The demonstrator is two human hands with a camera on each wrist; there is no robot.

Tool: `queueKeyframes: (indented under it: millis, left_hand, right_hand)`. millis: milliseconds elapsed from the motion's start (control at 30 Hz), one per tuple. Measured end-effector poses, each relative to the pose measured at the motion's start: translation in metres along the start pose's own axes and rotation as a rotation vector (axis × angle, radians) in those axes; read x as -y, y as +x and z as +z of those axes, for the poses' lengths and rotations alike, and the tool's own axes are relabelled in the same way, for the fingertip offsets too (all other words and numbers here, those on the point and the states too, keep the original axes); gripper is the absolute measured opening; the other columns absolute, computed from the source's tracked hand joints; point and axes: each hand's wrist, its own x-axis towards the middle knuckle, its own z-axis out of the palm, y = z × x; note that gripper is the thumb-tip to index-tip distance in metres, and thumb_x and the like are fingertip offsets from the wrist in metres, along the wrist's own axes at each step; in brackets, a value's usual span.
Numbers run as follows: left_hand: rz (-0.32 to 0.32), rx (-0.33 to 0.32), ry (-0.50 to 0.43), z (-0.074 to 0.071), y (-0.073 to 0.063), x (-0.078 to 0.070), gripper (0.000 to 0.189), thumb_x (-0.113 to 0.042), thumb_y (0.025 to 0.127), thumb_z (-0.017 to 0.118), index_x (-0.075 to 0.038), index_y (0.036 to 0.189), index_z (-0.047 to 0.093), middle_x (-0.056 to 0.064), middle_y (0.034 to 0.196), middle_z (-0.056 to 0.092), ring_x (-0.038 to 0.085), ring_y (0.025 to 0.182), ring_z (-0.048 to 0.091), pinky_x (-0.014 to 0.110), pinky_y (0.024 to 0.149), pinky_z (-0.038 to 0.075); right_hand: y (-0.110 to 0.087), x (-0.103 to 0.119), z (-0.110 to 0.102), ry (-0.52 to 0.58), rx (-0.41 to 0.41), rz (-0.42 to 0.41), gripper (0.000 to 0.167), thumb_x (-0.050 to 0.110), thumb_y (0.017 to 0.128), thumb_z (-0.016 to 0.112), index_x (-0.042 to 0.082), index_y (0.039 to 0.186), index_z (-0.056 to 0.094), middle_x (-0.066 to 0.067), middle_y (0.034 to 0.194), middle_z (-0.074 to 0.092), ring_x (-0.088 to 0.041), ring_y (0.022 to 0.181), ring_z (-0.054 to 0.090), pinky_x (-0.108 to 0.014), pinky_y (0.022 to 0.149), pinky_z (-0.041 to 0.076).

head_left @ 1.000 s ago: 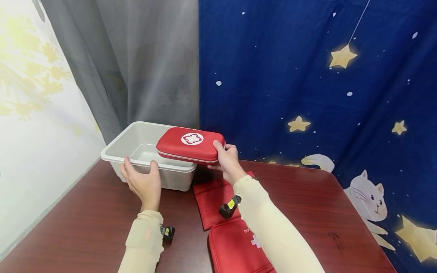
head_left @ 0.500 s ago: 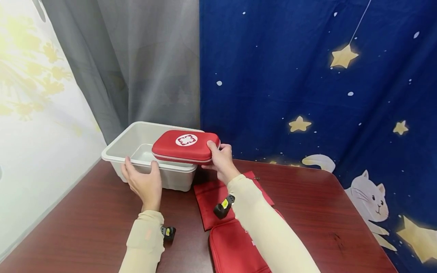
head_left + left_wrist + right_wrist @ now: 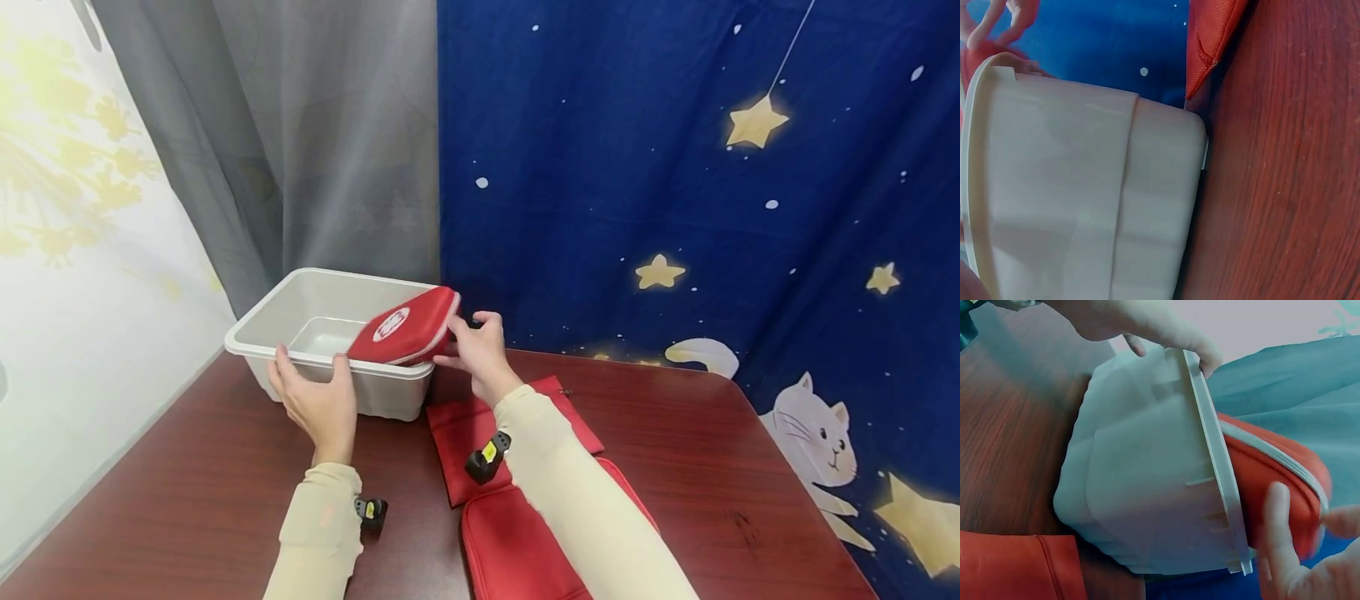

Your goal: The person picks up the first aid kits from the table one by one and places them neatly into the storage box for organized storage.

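A red zippered first-aid case (image 3: pixel 405 327) with a white round emblem leans inside the light grey plastic bin (image 3: pixel 390 392). Its left end is down in the bin and its right end sticks up over the rim. My right hand (image 3: pixel 480 354) is at that raised end, fingers spread and extended, the fingertips right at the case's edge. In the right wrist view, the fingers (image 3: pixel 1277 512) look blurred beside the case (image 3: pixel 1272 481). My left hand (image 3: pixel 318 404) holds the bin's near rim; in the right wrist view a fingertip hooks over the rim.
A flat red pouch (image 3: pixel 465 433) lies on the dark red wooden table (image 3: pixel 697 483) right of the bin. Nearer, another red bag (image 3: pixel 510 542) is partly under my right forearm. Grey and blue curtains (image 3: pixel 570 167) hang behind the table.
The case has moved left and down from above the bin and tipped, left end lower. My right hand has shifted left and its fingers have spread. The left hand stays at the rim.
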Motion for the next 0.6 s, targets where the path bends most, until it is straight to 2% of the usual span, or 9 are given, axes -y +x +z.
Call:
queueKeyframes:
  millis: [133, 367, 600]
  left_hand:
    - [-0.007, 0.005, 0.000, -0.001, -0.001, -0.001, 0.077, -0.026, 0.085, 0.071, -0.010, 0.153, 0.038, 0.009, 0.157, 0.032, 0.027, 0.140, 0.035, 0.052, 0.113, 0.026]
    - [-0.021, 0.021, -0.008, -0.003, -0.004, -0.003, 0.077, -0.031, 0.087, 0.070, -0.011, 0.154, 0.036, 0.008, 0.158, 0.030, 0.027, 0.140, 0.034, 0.051, 0.115, 0.023]
    - [-0.004, 0.012, 0.002, -0.001, -0.004, -0.002, 0.077, -0.031, 0.086, 0.070, -0.009, 0.153, 0.037, 0.010, 0.157, 0.031, 0.026, 0.140, 0.034, 0.051, 0.115, 0.024]
  right_hand:
    - [0.000, -0.002, -0.007, -0.014, -0.036, -0.004, 0.047, 0.002, 0.096, 0.053, 0.003, 0.137, 0.031, -0.020, 0.115, 0.051, -0.022, 0.077, 0.063, -0.034, 0.063, 0.059]
    - [0.002, -0.001, -0.026, -0.037, -0.050, 0.015, 0.051, 0.004, 0.096, 0.055, 0.002, 0.140, 0.030, -0.022, 0.120, 0.051, -0.018, 0.075, 0.063, -0.033, 0.064, 0.059]
    - [0.005, 0.002, -0.048, -0.035, -0.071, 0.018, 0.053, 0.004, 0.095, 0.055, 0.002, 0.141, 0.029, -0.021, 0.121, 0.052, -0.017, 0.072, 0.062, -0.032, 0.062, 0.059]
